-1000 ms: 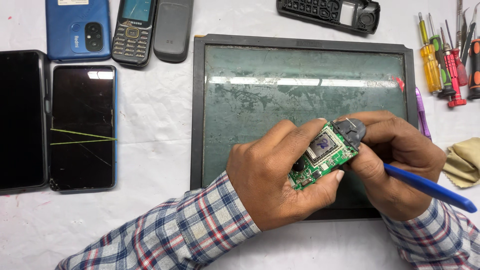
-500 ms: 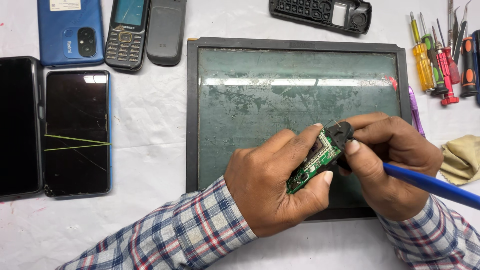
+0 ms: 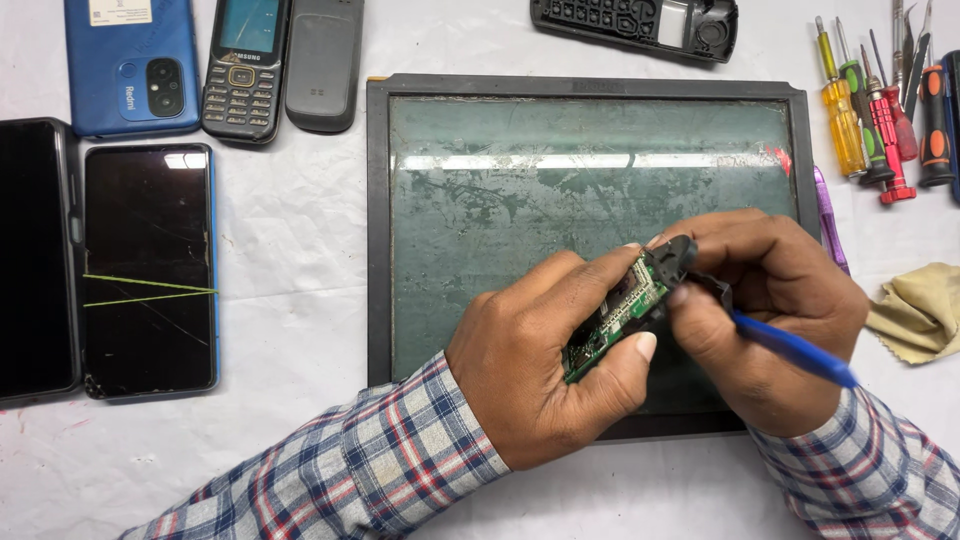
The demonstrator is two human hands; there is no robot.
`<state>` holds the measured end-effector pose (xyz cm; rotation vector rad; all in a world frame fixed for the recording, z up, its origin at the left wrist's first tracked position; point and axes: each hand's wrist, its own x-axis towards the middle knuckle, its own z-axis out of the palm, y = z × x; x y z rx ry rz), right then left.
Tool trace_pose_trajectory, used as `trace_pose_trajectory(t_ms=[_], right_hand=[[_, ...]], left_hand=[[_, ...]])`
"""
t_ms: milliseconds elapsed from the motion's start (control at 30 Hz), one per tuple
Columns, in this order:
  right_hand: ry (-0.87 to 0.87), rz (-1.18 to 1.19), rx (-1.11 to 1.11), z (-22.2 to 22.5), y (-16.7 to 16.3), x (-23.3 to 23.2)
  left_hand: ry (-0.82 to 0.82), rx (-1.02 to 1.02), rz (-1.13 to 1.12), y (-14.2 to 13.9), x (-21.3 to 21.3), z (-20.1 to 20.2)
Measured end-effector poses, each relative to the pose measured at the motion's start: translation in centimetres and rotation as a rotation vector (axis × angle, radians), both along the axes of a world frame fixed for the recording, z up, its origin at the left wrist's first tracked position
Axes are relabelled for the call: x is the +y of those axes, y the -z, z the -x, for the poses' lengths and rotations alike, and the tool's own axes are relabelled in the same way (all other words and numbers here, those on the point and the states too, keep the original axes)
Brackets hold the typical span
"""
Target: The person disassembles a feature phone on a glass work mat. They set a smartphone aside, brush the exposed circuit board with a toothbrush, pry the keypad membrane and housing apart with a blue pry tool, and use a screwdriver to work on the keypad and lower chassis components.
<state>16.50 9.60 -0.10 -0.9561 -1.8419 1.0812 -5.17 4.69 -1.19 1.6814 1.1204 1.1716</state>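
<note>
Work surface: a dark-framed glass mat (image 3: 590, 88) lies on a white cloth; both hands work over its near right part.
Left hand (image 3: 545, 375): fingers curled and pressed around a small green circuit board (image 3: 612, 318), thumb clamping its near edge; the board is tilted on edge, above the mat.
Right hand (image 3: 765, 310): fingers pinched together on a blue-handled tool (image 3: 795, 350), whose handle points near right; thumb and forefinger also touch a black part (image 3: 672, 258) at the far end of the board.
Tool tip: hidden behind the thumb; where it meets the board cannot be told.
Risk, slip: judged likely if the tool is levered hard, since the board is held only by finger pressure; the tip could skid across the components or into the left fingers.
Risk, flex: a tight squeeze on the board's edges could bend it.
Risk, drop: a loosened grip would let the board fall on the glass.
Surroundings: phones (image 3: 150, 265) lie to the left, screwdrivers (image 3: 880, 120) far right, a yellow cloth (image 3: 920, 310) right.
</note>
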Motion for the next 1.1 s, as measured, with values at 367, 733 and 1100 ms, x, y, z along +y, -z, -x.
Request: trace_pose_trajectory(t_ms=[367, 733, 1100], right_hand=[[0.084, -0.107, -0.139, 0.7, -0.7, -0.2], [0.23, 0.09, -0.187, 1.5, -0.8, -0.5], [0.214, -0.013, -0.256, 1.6, -0.8, -0.8]], left_hand=[[0.073, -0.139, 0.13, 0.3, 0.1, -0.3], [0.072, -0.143, 0.172, 0.3, 0.1, -0.6], [0.063, -0.231, 0.258, 0.2, 0.2, -0.7]])
